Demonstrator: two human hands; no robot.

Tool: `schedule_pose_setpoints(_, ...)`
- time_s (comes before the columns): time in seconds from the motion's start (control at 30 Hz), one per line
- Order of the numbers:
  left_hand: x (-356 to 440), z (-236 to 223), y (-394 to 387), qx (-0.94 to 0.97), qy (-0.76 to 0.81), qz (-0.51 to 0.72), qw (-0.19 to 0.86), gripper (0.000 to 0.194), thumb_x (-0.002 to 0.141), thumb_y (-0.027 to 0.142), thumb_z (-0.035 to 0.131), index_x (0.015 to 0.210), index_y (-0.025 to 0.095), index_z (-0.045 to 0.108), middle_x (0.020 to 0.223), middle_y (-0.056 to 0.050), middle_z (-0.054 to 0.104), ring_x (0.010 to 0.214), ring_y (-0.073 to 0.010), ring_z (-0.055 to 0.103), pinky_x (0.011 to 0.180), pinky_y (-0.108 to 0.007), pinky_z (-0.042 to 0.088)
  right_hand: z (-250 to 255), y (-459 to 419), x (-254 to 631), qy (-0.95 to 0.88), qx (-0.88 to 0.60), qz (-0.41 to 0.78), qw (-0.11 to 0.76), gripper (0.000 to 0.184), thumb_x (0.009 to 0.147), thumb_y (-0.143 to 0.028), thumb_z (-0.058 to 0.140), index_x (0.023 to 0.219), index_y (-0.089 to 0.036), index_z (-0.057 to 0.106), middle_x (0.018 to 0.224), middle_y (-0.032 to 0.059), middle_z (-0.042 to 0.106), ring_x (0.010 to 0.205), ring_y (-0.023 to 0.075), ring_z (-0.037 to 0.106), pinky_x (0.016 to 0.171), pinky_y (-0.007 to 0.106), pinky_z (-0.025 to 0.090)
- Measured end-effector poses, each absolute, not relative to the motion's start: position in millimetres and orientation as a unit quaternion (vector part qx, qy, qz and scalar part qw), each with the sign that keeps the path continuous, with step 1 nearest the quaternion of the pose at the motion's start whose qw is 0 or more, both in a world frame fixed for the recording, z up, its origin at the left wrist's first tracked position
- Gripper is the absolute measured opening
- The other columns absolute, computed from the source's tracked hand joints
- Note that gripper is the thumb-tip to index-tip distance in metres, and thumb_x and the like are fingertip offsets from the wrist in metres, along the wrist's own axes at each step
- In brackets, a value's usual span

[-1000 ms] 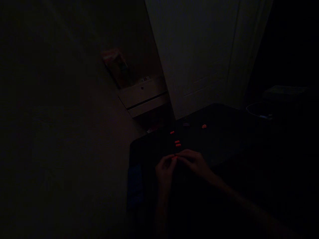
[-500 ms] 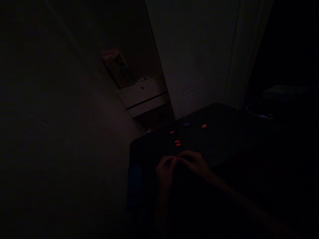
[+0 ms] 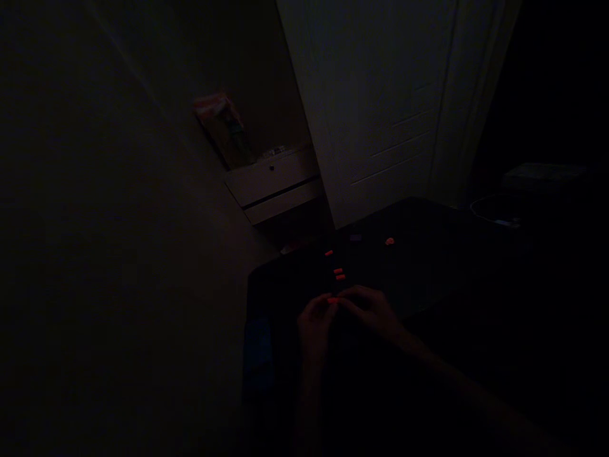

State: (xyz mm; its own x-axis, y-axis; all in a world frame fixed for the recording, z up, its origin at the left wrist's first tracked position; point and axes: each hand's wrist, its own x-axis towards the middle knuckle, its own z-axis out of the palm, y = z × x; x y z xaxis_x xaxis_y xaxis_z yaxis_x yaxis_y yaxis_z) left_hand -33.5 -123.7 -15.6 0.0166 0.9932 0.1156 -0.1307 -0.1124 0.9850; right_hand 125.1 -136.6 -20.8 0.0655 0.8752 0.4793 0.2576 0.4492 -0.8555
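In very dim light, my left hand [image 3: 314, 324] and my right hand [image 3: 372, 308] meet over the dark table. Their fingertips pinch a small orange-red piece [image 3: 332, 300] from both sides. Its exact kind cannot be made out. Just beyond the fingers, two short orange-red rods [image 3: 339, 274] lie side by side. Farther back is another short orange-red rod [image 3: 328, 253]. To the right of these sits an irregular orange-red lump [image 3: 389, 241].
A blue flat object [image 3: 257, 352] lies at the table's left edge. Near the back edge is a small dark purplish block [image 3: 355, 238]. A pale cable [image 3: 492, 198] curves at the right. Behind the table stand a drawer unit [image 3: 273, 181] and a white door [image 3: 375, 108].
The orange-red piece between my fingertips shows more now; earlier my fingers mostly covered it. Both hands stay in nearly the same place.
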Motion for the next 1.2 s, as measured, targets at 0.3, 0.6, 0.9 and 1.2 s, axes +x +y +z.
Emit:
schedule_pose_setpoints(0.3, -32.7, -16.5, -122.8, 0.492, 0.443, 0.561, 0.497, 0.026, 0.07, 0.027, 0.084, 0.092, 0.016, 0.077, 0.095, -0.009, 0.079, 0.092, -0.0228, 0.073, 0.087, -0.035, 0.057, -25.1, -134.1, 126.6, -0.636, -0.447, 0.26, 0.573, 0.01, 0.091, -0.029, 0.068, 0.09, -0.022, 0.075, 0.089, 0.0029, 0.076, 0.083, 0.0202, 0.071, 0.079, 0.031, 0.054)
schedule_pose_setpoints(0.6, -33.7, -15.8, -121.3, 0.511, 0.483, 0.54, 0.463, 0.025, 0.07, 0.034, 0.083, 0.085, 0.015, 0.079, 0.09, -0.01, 0.08, 0.088, -0.0252, 0.074, 0.084, -0.036, 0.057, -21.2, -134.7, 126.3, -0.638, -0.444, 0.272, 0.567, 0.011, 0.093, -0.027, 0.066, 0.091, -0.022, 0.075, 0.091, 0.0033, 0.076, 0.085, 0.02, 0.071, 0.08, 0.031, 0.054)
schedule_pose_setpoints(0.9, -34.1, -20.4, -118.8, 0.526, 0.471, 0.537, 0.462, 0.022, 0.068, 0.032, 0.083, 0.081, 0.016, 0.078, 0.086, -0.009, 0.079, 0.084, -0.0241, 0.074, 0.081, -0.034, 0.057, -25.2, -132.7, 126.3, -0.66, -0.435, 0.251, 0.559, 0.011, 0.093, -0.028, 0.067, 0.09, -0.022, 0.075, 0.089, 0.0041, 0.074, 0.082, 0.0196, 0.07, 0.078, 0.031, 0.053)
schedule_pose_setpoints(1.2, -34.9, -19.7, -120.2, 0.546, 0.467, 0.532, 0.448, 0.02, 0.073, 0.032, 0.08, 0.084, 0.016, 0.078, 0.09, -0.008, 0.078, 0.088, -0.0235, 0.072, 0.084, -0.033, 0.055, -25.6, -136.1, 125.1, -0.673, -0.438, 0.234, 0.548, 0.011, 0.096, -0.027, 0.063, 0.094, -0.022, 0.072, 0.092, 0.0038, 0.074, 0.085, 0.0194, 0.07, 0.08, 0.031, 0.053)
